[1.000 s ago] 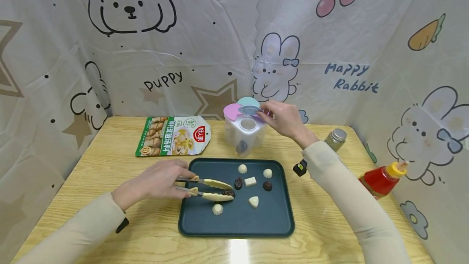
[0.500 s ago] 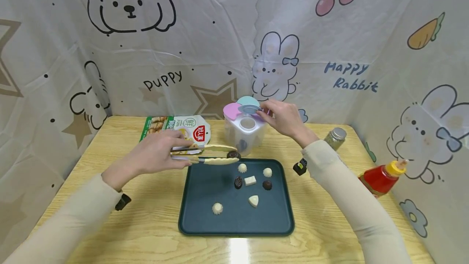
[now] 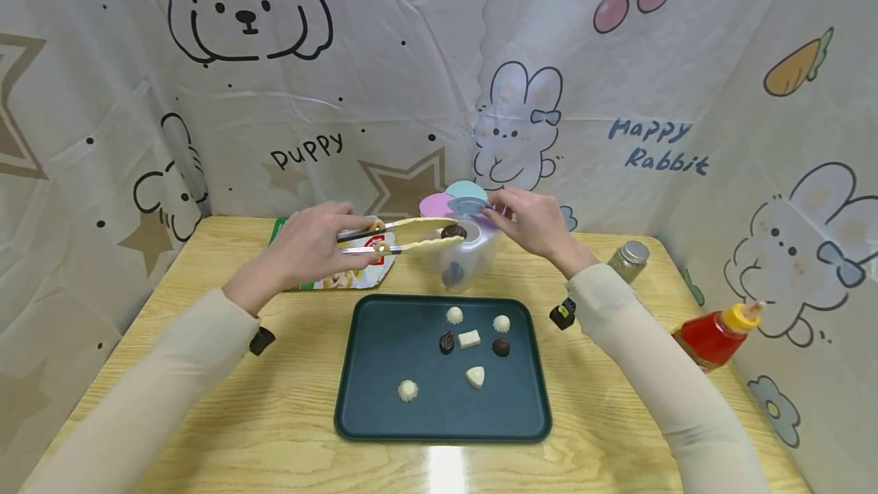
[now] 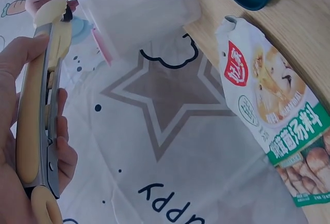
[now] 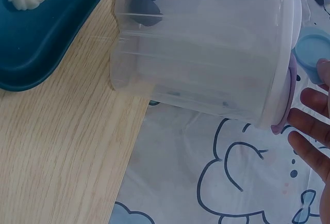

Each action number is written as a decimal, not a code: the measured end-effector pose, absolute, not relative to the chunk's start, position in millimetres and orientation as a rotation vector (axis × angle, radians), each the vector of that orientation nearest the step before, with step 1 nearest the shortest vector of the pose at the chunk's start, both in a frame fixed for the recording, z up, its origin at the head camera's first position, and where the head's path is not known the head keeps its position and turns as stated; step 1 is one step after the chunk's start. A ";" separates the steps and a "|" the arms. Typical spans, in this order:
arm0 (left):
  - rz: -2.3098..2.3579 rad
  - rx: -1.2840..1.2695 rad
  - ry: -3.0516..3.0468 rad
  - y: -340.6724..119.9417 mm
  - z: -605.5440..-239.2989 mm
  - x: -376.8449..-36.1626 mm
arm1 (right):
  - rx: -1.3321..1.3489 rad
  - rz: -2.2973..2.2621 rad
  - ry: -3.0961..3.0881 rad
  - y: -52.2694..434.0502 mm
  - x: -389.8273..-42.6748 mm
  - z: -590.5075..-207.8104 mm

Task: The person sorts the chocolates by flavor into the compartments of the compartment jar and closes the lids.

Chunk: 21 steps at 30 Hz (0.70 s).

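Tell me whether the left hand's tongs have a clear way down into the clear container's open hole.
Probably yes. The right hand holds a lid flap raised, and the tongs in the left hand carry a dark chocolate right over the container. Nothing seems to block it, though the hole itself is hidden.

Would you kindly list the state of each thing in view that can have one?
Left hand: grips the tongs.
Tongs: closed on a dark chocolate, above the container.
Container: upright, blue lid flap raised, dark pieces inside.
Right hand: holds the flap up.
Tray: flat, six chocolates on it.
Packet: lying flat.
Sauce bottle: capped.
Jar: upright, lidded.
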<state>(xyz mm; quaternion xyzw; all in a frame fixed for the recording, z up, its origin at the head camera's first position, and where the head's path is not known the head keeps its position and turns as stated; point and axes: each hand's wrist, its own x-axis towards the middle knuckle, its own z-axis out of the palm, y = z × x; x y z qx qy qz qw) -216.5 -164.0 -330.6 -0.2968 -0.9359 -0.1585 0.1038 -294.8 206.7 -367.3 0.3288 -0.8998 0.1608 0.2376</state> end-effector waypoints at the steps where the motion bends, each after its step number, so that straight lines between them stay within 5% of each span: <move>1: -0.469 -0.861 -2.765 -161.9 -330.8 -218.6 | 0.901 0.440 -2.466 206.7 -294.8 -367.2; 21: -0.442 -0.795 -2.875 -140.5 -337.9 -241.9 | 0.908 0.446 -2.459 206.9 -295.0 -367.7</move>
